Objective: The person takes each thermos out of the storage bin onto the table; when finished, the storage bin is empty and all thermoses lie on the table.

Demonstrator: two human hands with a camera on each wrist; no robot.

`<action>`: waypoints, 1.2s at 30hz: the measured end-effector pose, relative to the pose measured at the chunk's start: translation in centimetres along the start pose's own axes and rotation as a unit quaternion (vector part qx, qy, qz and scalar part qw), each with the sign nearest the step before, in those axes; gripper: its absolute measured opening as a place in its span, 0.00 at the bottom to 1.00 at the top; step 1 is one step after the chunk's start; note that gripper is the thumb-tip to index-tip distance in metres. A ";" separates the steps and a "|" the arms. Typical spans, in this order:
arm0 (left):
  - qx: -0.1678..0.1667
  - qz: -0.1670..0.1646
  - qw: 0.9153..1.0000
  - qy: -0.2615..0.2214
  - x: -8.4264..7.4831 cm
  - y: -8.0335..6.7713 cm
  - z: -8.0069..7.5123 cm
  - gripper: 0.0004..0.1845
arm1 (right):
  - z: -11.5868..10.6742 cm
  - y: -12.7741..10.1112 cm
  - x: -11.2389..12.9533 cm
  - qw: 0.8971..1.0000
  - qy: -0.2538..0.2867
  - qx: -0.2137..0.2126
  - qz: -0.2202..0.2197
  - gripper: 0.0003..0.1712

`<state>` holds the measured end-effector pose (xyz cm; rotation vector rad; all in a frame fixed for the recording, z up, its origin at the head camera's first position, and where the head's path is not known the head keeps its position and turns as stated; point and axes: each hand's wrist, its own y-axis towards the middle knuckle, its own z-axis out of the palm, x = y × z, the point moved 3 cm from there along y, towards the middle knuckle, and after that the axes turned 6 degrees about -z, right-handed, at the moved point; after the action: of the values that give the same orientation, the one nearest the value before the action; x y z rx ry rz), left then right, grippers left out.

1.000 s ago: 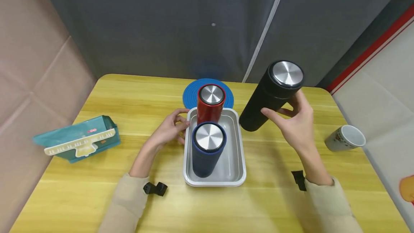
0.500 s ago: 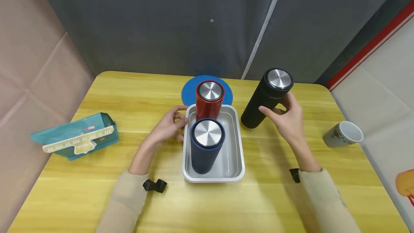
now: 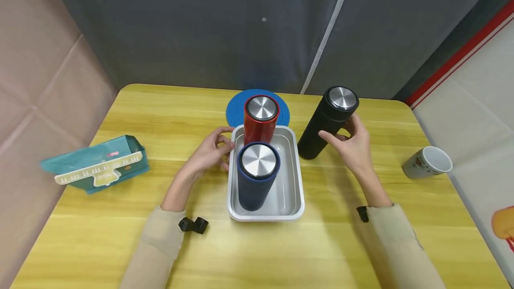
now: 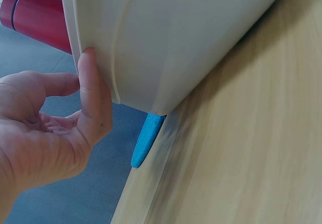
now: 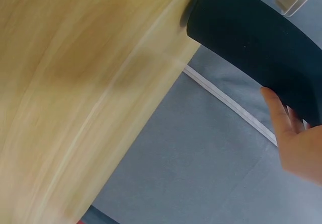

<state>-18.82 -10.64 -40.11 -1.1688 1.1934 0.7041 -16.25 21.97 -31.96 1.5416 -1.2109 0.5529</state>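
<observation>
the right grip [image 3: 352,145] holds a black flask [image 3: 324,121] beside a grey tray [image 3: 289,186] bearing a red flask [image 3: 259,130] and a blue flask [image 3: 254,191], while the left grip [image 3: 210,150] touches the tray's rim.

The person's left arm [image 3: 154,249] and right arm [image 3: 401,240], both sleeved, reached forward, well apart and bare at the wrists [image 3: 175,196]. The left hand [image 3: 209,151] bent its fingers, thumb near them. The right hand [image 3: 353,146] was curved in a grip, its thumb extended leftward, other fingers partly hidden.
</observation>
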 end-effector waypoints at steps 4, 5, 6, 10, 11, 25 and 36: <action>0.002 0.001 1.000 -0.001 -0.1 -0.1 0.0 0.25 | 0.1 0.0 -0.2 1.000 -0.006 0.004 0.000 0.32; 0.002 0.001 1.000 -0.001 -0.1 -0.1 0.0 0.25 | 0.1 0.0 -0.3 1.000 -0.007 0.005 -0.001 0.32; 0.002 0.001 1.000 -0.001 -0.1 -0.1 -0.1 0.25 | 0.1 0.1 -0.3 1.000 -0.008 0.007 -0.001 0.32; 0.001 0.000 1.000 0.000 -0.1 -0.2 -0.1 0.25 | 0.2 0.1 -0.5 1.000 -0.004 0.010 -0.005 0.32; 0.001 0.000 1.000 0.000 -0.1 -0.2 -0.1 0.25 | 0.2 0.1 -0.5 1.000 -0.004 0.009 -0.005 0.32; 0.007 -0.001 1.000 -0.005 -0.1 -0.2 0.0 0.24 | 0.1 0.0 -0.7 1.000 -0.010 0.014 0.003 0.32; -0.009 -0.007 1.000 -0.003 -0.2 -0.1 0.0 0.24 | 0.2 -0.3 -1.4 1.000 0.021 0.018 0.011 0.35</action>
<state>-18.76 -10.68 -39.93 -1.1891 1.1743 0.7087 -16.55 22.28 -33.30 1.5405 -1.1941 0.6218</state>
